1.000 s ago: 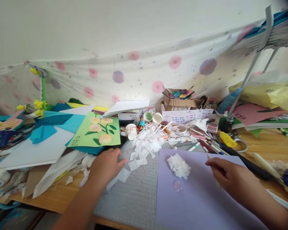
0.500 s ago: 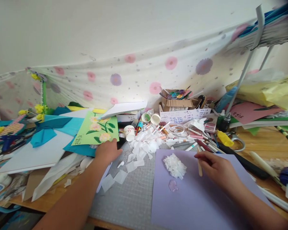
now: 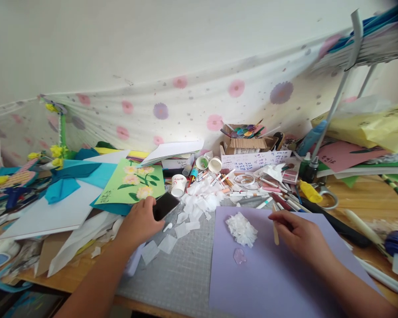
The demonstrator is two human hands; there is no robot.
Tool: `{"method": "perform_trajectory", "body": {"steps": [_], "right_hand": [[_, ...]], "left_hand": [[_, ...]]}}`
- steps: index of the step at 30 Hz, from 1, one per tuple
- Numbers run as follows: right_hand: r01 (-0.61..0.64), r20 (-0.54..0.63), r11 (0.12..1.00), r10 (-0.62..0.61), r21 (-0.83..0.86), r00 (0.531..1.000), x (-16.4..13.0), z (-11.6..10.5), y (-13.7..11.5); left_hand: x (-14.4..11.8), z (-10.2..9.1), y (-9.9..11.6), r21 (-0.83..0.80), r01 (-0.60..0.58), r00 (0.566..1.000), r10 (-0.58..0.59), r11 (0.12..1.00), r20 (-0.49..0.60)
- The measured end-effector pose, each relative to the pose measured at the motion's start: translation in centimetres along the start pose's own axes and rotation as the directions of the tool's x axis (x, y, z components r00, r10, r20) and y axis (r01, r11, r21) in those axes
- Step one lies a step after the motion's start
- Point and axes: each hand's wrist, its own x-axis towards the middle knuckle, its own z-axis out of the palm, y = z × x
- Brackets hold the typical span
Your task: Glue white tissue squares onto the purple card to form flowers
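1. My left hand (image 3: pixel 137 223) is curled over the near end of a black phone (image 3: pixel 166 205); its fingers are clamped on the phone's edge, and the phone is tilted, its far end pointing toward a paper cup (image 3: pixel 178 184); whether that end touches the bench I cannot tell.
2. The phone sits at the far left corner of the grey cutting mat (image 3: pixel 182 274), just below the green flower card (image 3: pixel 131 185) and beside a heap of white tissue scraps (image 3: pixel 202 198).
3. My right hand (image 3: pixel 301 238) rests on the lilac paper sheet (image 3: pixel 272 282); its fingers are closed on a wooden stick (image 3: pixel 275 229) that runs nearly upright in the picture — its lower tip near the paper.
4. On the sheet, left of the stick, lies a white tissue flower (image 3: pixel 241 229); just below it a small pinkish blob (image 3: pixel 239 255), apart from the flower.
5. Loose tissue squares (image 3: pixel 167 243) lie on the mat between my two hands.
6. Farther back — a jumble of markers (image 3: pixel 252 192), a cardboard box (image 3: pixel 248 142) and yellow-handled scissors (image 3: pixel 318 194) on the wooden bench (image 3: pixel 371 198).
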Motion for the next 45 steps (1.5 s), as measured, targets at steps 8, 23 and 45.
{"method": "perform_trajectory", "body": {"steps": [8, 23, 45], "right_hand": [[0.003, 0.005, 1.0, -0.003, 0.013, 1.0, 0.0, 0.3, 0.4], [0.001, 0.057, 1.0, 0.0, -0.02, 0.998, -0.1, 0.6, 0.8], [-0.006, 0.093, 1.0, 0.007, -0.018, 0.996, -0.2, -0.6, 0.5]], "left_hand": [[-2.4, -0.8, -1.3, -0.059, -0.161, 0.961, 0.143, 0.985, -0.237], [0.0, 0.6, -3.3, -0.053, -0.037, 0.999, 0.038, 0.998, 0.012], [-1.6, -2.2, -10.0, -0.098, -0.259, 0.964, 0.263, 0.961, 0.035]]}}
